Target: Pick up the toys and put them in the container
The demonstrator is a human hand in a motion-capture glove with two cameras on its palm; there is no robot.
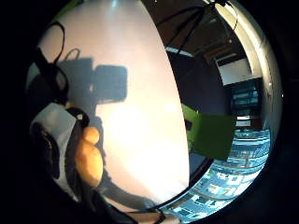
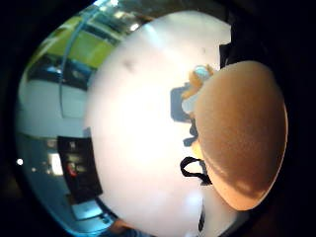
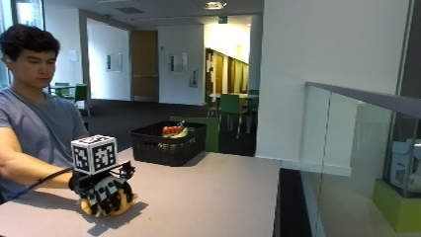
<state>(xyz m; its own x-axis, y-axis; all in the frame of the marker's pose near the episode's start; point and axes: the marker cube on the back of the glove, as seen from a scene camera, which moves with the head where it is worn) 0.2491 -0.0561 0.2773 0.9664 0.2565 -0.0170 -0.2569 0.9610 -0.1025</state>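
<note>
Person seated at the table [image 3: 217, 182], gloved right hand [image 3: 105, 193] down on the tabletop near the near-left corner, fingers curled over an orange rounded toy [image 3: 113, 206] that sits on the surface beneath the palm. From the hand, the black mesh container [image 3: 168, 143] stands toward about 1 o'clock, well apart, at the far side of the table; some toys already lie in it, red and yellow pieces [image 3: 174, 131] showing above the rim. In the thumb-side palm view the orange toy [image 2: 242, 133] fills much of the picture, smooth and domed, close against the palm, with the pale tabletop [image 2: 143, 148] spread beyond it and a black strap loop of the hand beside it. In the little-finger-side palm view a lobe of the orange toy [image 1: 89, 156] shows next to the glove's white plastic [image 1: 58, 122], the hand's shadow cast on the tabletop [image 1: 140, 126]; a green chair [image 1: 212, 135] stands off the table's edge. Whether the toy is lifted or resting cannot be settled from the palm views; the outside view shows it touching the table.
</note>
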